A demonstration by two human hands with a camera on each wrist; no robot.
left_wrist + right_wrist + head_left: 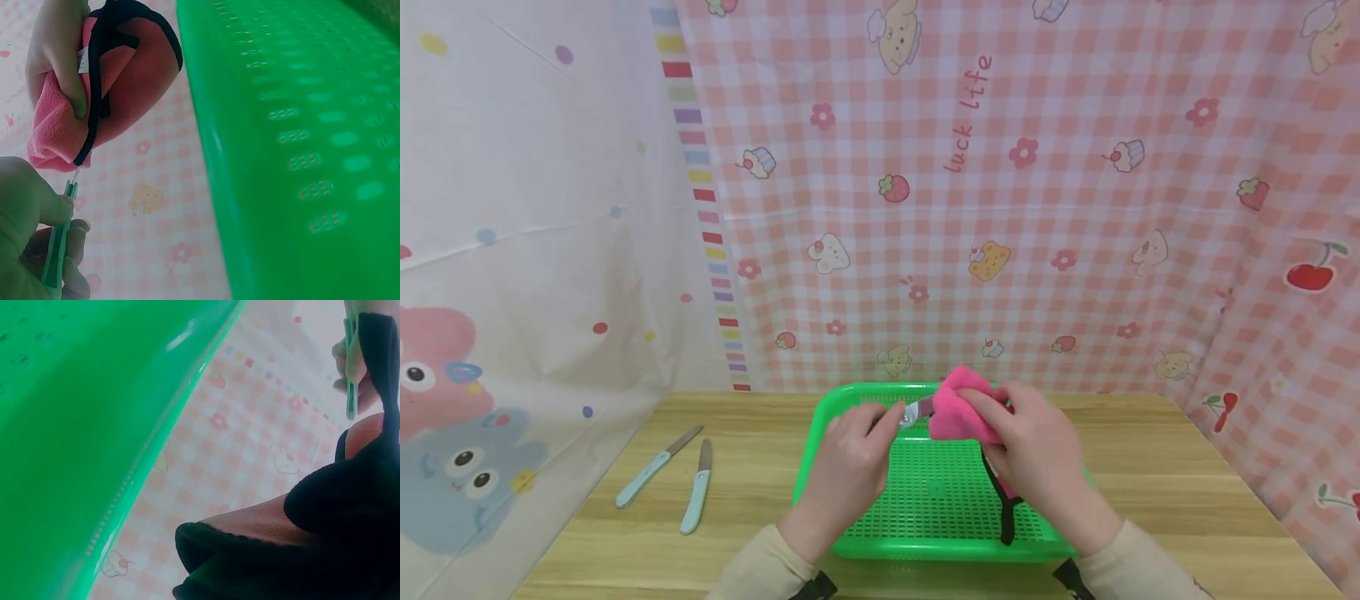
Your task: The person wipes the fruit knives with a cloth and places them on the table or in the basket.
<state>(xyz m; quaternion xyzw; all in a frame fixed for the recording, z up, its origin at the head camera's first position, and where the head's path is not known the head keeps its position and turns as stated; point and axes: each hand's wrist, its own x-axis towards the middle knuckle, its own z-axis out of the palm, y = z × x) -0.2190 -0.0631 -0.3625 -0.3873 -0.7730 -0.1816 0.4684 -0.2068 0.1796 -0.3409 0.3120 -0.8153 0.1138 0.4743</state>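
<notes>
My left hand grips a small knife by its pale green-blue handle, the blade towards the right. Around the blade my right hand pinches a pink cloth with dark edging, which hides most of the metal. Only a short bit of blade shows between handle and cloth. A loose end of the cloth and its dark border hang down below the right hand. Both hands are raised over a green perforated basket. In the right wrist view the cloth fills the lower right, dark and shadowed.
On the wooden table, left of the basket, lie two knives with light blue handles, one further left and another knife nearer the basket. A pink checked curtain hangs behind, and a white printed curtain at the left.
</notes>
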